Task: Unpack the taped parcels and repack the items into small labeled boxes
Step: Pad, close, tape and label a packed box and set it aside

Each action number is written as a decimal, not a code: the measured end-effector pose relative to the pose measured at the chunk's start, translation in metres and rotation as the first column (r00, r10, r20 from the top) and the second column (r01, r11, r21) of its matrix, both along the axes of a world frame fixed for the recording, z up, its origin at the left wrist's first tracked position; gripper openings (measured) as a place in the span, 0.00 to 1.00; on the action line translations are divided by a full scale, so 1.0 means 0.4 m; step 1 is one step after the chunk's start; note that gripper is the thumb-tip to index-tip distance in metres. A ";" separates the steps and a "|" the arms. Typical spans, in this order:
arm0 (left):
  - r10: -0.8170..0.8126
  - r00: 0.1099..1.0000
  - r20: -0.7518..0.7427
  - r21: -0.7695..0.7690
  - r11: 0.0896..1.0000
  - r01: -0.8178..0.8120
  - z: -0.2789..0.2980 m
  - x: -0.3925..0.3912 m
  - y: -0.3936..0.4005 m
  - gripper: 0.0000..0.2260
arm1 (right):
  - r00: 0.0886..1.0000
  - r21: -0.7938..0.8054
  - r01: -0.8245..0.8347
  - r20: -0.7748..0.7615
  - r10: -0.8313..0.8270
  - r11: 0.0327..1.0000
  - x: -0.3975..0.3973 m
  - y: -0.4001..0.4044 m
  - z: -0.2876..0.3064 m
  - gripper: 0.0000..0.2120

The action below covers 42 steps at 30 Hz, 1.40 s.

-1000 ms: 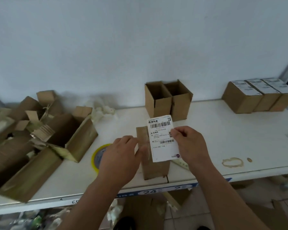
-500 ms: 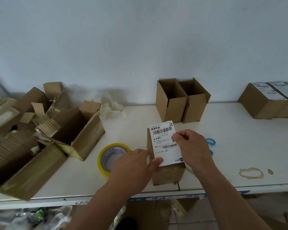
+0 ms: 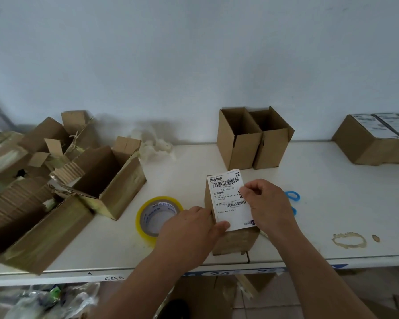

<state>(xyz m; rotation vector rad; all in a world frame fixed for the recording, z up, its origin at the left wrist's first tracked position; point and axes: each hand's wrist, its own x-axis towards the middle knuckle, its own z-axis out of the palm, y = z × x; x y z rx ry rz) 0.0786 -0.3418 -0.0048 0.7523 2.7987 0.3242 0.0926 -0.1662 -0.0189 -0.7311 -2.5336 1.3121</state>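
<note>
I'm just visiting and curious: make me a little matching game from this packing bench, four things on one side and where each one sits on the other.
Things:
1. tape roll
2. shipping label
3. blue scissors
4. two open empty boxes

Places:
A. standing at the back by the wall
B. partly hidden behind the right hand
C. lying flat, just beside the left hand
D. on top of the small box, held by both hands

Pairs: 1-C, 2-D, 3-B, 4-A
</note>
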 end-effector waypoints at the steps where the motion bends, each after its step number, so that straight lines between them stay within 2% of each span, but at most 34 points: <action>1: 0.008 1.000 0.009 0.006 1.000 -0.008 -0.002 -0.001 0.000 0.25 | 1.000 0.006 -0.001 0.004 0.001 1.000 0.000 0.000 0.000 0.02; 17: 0.081 0.988 0.130 0.036 0.996 -0.087 -0.003 -0.003 0.009 0.26 | 1.000 -0.008 0.002 0.014 -0.002 1.000 -0.004 0.006 -0.010 0.02; 25: 0.127 0.951 0.281 0.135 0.976 -0.170 0.004 -0.012 0.009 0.23 | 0.999 -0.086 0.025 0.041 -0.022 0.996 -0.009 0.010 -0.017 0.07; 29: 0.148 0.908 0.392 0.234 0.938 -0.254 0.002 -0.014 0.012 0.24 | 1.000 -0.124 0.025 0.015 -0.024 0.992 -0.010 0.019 -0.002 0.14; 33: 0.187 0.861 0.472 0.289 0.890 -0.352 -0.006 -0.020 0.025 0.21 | 0.998 0.017 -0.034 0.062 0.032 0.999 -0.045 0.024 0.014 0.27; 35: 0.178 0.851 0.494 0.279 0.895 -0.349 -0.016 -0.024 0.029 0.19 | 0.989 0.119 -0.110 0.111 0.096 0.987 -0.078 0.011 0.023 0.32; 37: 0.156 0.841 0.518 0.285 0.896 -0.341 -0.024 -0.026 0.030 0.19 | 0.976 0.154 -0.165 0.167 0.139 0.974 -0.106 -0.006 0.027 0.35; 39: 0.142 0.830 0.539 0.295 0.892 -0.344 -0.026 -0.025 0.031 0.19 | 0.975 0.100 -0.157 0.174 0.138 0.983 -0.122 -0.012 0.016 0.34; 42: 0.128 0.802 0.583 0.306 0.880 -0.363 -0.028 -0.023 0.033 0.19 | 0.980 -0.008 -0.129 0.155 0.129 0.992 -0.123 -0.006 -0.002 0.23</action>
